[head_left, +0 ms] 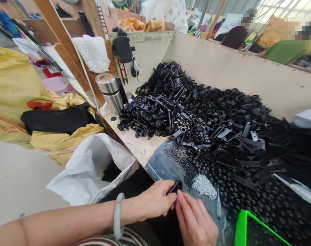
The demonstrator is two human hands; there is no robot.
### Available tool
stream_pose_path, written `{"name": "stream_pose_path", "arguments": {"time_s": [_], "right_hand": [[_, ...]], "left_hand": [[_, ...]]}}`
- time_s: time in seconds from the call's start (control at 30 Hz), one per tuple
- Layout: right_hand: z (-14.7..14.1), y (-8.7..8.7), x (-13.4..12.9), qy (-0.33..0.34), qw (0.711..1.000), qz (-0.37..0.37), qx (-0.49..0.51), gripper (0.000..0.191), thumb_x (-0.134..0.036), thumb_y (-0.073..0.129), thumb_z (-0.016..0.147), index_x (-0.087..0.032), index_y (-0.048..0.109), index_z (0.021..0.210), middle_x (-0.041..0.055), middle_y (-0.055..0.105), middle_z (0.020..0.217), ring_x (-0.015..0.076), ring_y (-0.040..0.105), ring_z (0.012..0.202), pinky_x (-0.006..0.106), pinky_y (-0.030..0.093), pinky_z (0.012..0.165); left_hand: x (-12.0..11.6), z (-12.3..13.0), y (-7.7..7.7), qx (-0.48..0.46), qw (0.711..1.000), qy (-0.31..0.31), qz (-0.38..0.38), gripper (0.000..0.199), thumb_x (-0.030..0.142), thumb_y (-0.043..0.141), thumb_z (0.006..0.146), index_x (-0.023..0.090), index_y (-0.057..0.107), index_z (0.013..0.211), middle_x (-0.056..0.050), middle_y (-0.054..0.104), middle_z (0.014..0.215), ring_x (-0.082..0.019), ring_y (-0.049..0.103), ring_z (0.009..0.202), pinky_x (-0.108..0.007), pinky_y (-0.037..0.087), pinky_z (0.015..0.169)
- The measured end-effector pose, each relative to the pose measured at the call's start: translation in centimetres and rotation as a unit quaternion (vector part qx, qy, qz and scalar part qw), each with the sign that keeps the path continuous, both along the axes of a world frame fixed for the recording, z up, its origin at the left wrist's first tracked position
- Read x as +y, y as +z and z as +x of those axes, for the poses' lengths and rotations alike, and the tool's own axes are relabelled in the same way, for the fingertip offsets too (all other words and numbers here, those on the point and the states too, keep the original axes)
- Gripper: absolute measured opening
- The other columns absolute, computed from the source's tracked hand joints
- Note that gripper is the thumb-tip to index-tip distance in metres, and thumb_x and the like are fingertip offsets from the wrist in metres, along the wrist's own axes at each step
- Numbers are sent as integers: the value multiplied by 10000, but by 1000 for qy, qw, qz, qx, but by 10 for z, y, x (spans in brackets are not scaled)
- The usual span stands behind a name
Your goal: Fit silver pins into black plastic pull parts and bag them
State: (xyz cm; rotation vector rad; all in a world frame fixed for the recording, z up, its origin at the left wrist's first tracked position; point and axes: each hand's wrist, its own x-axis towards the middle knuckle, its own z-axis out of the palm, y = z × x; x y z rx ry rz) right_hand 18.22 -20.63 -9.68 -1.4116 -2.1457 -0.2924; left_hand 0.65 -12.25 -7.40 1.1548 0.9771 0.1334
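My left hand (155, 200) is closed around a small black plastic part (177, 186) with a rounded end, held just over the near edge of the table. Against the near side of that part, my right hand (196, 218) has its thumb and fingers pinched together. Whatever lies between those right fingertips is hidden. Close by on the blue-grey mat (161, 167) are a heap of small silver pins (205, 186), a pile of dark screws (177, 152) and a thin pointed tool (218, 203).
Black plastic parts (157, 109) fill the walled bench, with round black balls (247, 198) nearer. A green-rimmed container (241, 227) stands at right. A steel flask (110, 94), hanging red snips (123, 70) and a white sack (91, 171) are left. Two people sit beyond the wall.
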Motion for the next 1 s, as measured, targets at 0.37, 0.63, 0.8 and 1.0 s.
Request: {"name": "stream_pose_path", "arguments": {"time_s": [0.37,0.63,0.8,1.0], "right_hand": [[5,2,0,-6,996,-25,-86,229,-218,588,984,-175,718,1167,61,772,1093,183,753,826,301,583,780],[-2,-5,-1,-25,999,-18,-28,261,-190,538,1015,-196,707,1214,46,780,1074,177,771,854,244,579,780],[2,-6,1,2,999,-4,-49,288,-156,536,1000,-203,718,1218,29,786,1055,162,779,837,217,590,768],[2,-3,2,0,998,-10,-56,309,-120,476,1013,-177,721,1191,38,786,1054,155,778,830,221,578,753]], "left_hand": [[3,2,9,46,995,-37,86,110,236,447,883,205,545,844,10,624,703,-96,521,458,-184,373,425],[5,3,17,69,991,-44,103,84,245,441,899,221,497,842,30,602,665,-98,504,453,-200,368,452],[5,2,19,78,989,-43,119,84,228,439,904,229,520,881,26,612,678,-117,509,484,-235,382,501],[2,1,17,96,975,-52,194,90,216,450,900,229,538,911,-33,642,795,-203,599,718,-301,418,638]]}}
